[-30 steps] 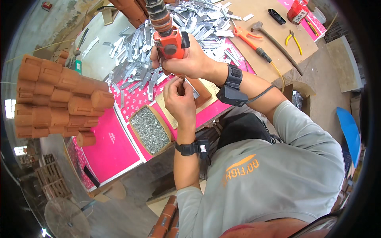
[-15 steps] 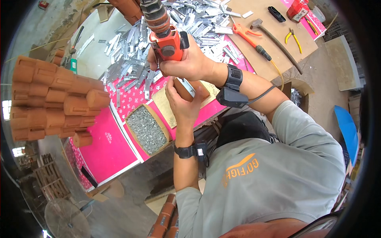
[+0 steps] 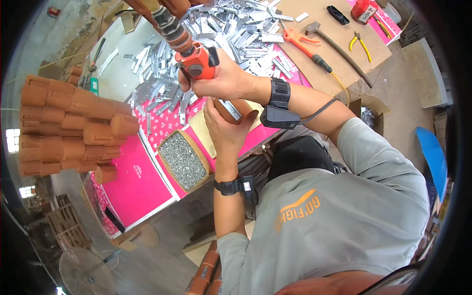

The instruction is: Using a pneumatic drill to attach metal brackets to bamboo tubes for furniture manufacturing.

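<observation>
My left hand [image 3: 225, 132] holds a terracotta-brown block [image 3: 242, 106] over a yellowish board [image 3: 202, 129], thumb and fingers on opposite sides. A narrow silver metal strip [image 3: 229, 110] lies along the block's upper face. Just above it, my right hand [image 3: 223, 78] is wrapped round an orange-red power tool [image 3: 197, 64] with a dark ribbed body. The tool's working tip is hidden. Beside my left wrist stands an open cardboard box [image 3: 183, 160] full of small metal screws. Beyond the hands spreads a large heap of silver metal strips [image 3: 157, 73].
Brown cylindrical pieces [image 3: 73, 128] are stacked at the left of the pink-covered table [image 3: 140, 184]. At the far right lie an orange-handled tool [image 3: 300, 43], a hammer [image 3: 339, 51] and yellow-handled pliers [image 3: 361, 45]. More brown pieces [image 3: 204, 270] stand below.
My right hand and the power tool have shifted slightly left, and the tool's ribbed body leans further left. My left hand keeps its hold on the block. The whole view has shifted a little.
</observation>
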